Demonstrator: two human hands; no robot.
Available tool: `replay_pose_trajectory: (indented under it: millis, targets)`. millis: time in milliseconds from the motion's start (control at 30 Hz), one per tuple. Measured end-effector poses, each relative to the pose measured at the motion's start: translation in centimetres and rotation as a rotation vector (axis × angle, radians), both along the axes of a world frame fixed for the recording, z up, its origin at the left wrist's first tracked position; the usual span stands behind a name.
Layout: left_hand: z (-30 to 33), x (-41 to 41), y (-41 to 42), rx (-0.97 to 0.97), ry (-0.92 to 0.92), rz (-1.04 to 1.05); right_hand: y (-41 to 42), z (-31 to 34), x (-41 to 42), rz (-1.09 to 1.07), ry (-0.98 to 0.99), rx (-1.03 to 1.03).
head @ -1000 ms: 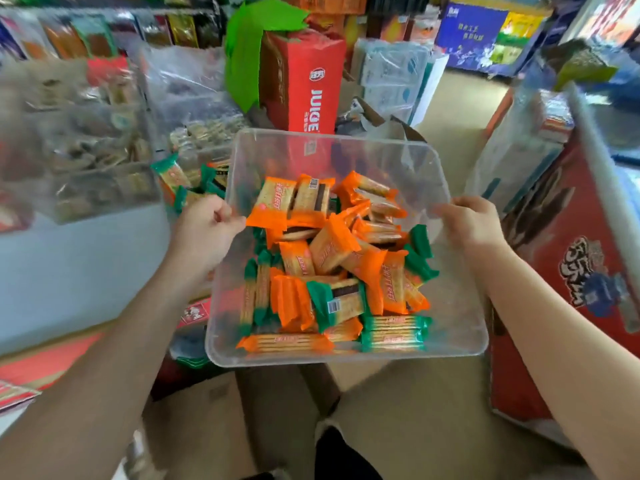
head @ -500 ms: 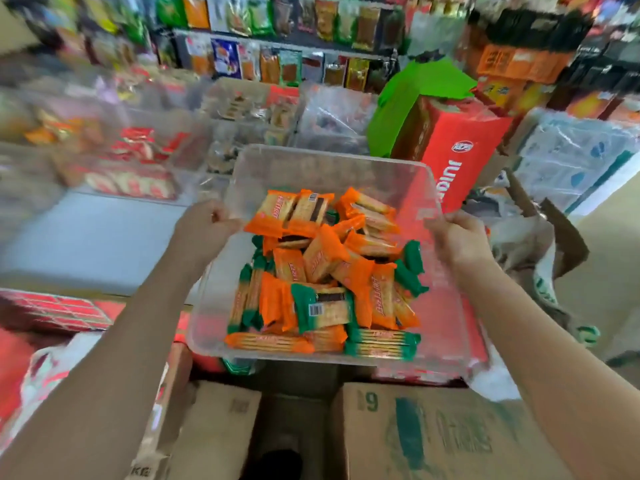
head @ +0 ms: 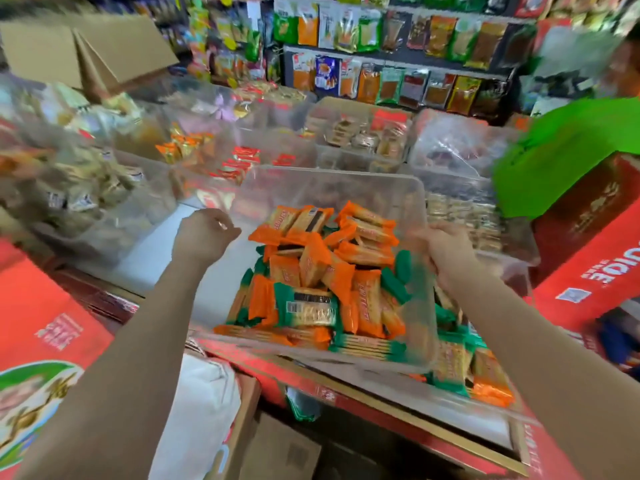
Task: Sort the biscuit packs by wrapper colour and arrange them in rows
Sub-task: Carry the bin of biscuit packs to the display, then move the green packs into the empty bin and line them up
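While the left hand [head: 204, 237] hangs beside the left rim of the clear plastic tub [head: 332, 188], its fingers [head: 225, 230] curled into a loose fist, motion blur hides whether they touch the rim. On the other side the right hand [head: 446, 251] has its fingers [head: 420, 237] closed over the tub's right wall, gripping it. Inside the tub lies a jumbled heap of biscuit packs: orange-wrapped packs [head: 363, 254] fill the far end and middle, while green-wrapped packs [head: 308, 306] sit mostly along the near end and right edge. Just to the right, partly under the tub, a second clear bin [head: 485, 400] holds more green and orange packs [head: 453, 362]. Both rest over a red carton [head: 398, 410]. Farther back on the table, other clear bins [head: 360, 140] hold assorted wrapped snacks, too blurred to identify.
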State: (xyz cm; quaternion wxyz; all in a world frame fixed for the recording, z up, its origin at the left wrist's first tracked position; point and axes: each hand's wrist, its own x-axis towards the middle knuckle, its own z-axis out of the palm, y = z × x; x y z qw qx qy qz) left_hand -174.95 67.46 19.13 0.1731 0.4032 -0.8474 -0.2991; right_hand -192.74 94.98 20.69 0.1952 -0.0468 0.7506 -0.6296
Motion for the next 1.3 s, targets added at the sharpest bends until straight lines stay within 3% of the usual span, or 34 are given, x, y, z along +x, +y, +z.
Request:
replay_pose_trajectory:
  millis: [233, 433, 700, 867, 1033, 1133, 1300]
  targets:
    - [-3.0, -0.1, -8.2, 0.015, -0.168, 0.182, -9.5, -1.8, -0.9, 0.111, -0.104, 0.112]
    - [-7.6, 0.9, -11.1, 0.024, -0.26, 0.227, -12.5, -8.2, -0.6, 0.324, -0.081, 0.462]
    - [-9.8, -2.4, -12.2, 0.061, -0.358, 0.023, -12.5, -9.4, -0.9, 0.289, -0.05, 0.685]
    - [-11.0, -5.1, -10.3, 0.062, -0.323, -0.084, -10.8, -9.3, -2.6, 0.28, 0.05, 0.89]
    - [-12.4, -6.5, -9.1, 0.065, -0.239, -0.032, -11.7, -7.6, -2.8, 0.301, -0.079, 0.953]
    - [-12.7, -6.2, -9.5, 0.041, -0.201, -0.052, -12.2, -7.0, -2.3, 0.483, 0.092, 1.213]
    - [-12.8, -6.2, -8.4, -0.061, -0.195, 0.04, -11.5, -9.1, -1.4, 0.484, 0.372, 1.35]
